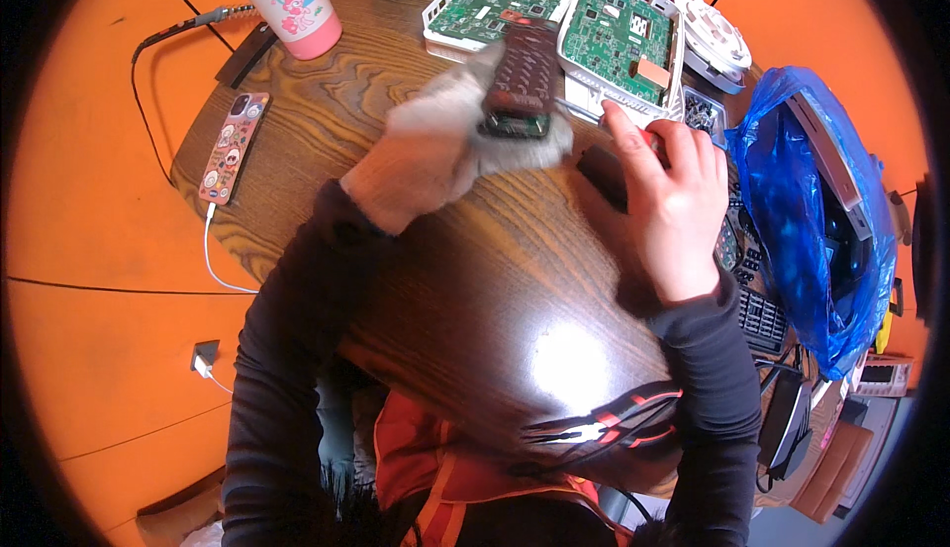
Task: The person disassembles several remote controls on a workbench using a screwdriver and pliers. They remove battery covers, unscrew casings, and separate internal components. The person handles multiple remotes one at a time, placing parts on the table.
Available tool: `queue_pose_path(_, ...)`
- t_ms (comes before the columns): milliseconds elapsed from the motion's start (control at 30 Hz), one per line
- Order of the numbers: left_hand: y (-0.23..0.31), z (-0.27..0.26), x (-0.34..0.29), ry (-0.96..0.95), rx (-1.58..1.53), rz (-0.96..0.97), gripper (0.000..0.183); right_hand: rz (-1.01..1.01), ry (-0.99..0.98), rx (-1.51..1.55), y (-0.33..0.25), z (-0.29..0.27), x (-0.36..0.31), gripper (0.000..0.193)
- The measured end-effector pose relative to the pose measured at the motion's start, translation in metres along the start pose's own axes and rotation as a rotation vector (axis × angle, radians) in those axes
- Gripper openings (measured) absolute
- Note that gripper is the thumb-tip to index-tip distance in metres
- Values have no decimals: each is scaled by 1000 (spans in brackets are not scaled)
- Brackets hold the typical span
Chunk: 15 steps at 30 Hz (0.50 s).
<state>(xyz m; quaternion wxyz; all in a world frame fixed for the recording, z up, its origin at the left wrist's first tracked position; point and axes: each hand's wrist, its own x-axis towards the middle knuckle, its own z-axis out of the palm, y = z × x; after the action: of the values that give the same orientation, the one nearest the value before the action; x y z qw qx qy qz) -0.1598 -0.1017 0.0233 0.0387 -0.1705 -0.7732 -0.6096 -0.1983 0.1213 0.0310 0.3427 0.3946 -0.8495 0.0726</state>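
Observation:
My left hand (430, 141), in a pale work glove, is closed around a dark remote control (522, 77) and holds it above the table. A bit of green circuit board shows at the remote's near end. My bare right hand (673, 181) grips what looks like a screwdriver (579, 111), its thin metal shaft reaching left toward the remote and a bit of red handle showing between the fingers. Whether the tip touches the remote I cannot tell. Under my right hand a long dark piece (602, 176) lies on the wooden table (475, 260), partly hidden.
Two white cases with green circuit boards (500, 7) (614, 42) lie at the back, beside a round white part (714, 37). A blue plastic bag (792, 181) stands right, near keypads (760, 319). Pliers (614, 418) lie near; a phone (234, 149) and bottle (292, 7) left.

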Motion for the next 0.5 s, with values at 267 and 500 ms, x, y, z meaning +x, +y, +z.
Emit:
queue_pose_path(267,-21,-9,-11,165,524,197,36,-20,-16,-15,11,-2,6,44)
queue_pose_path(500,-25,-25,-33,40,1065,292,31,37,-3,-30,27,5,2,41)
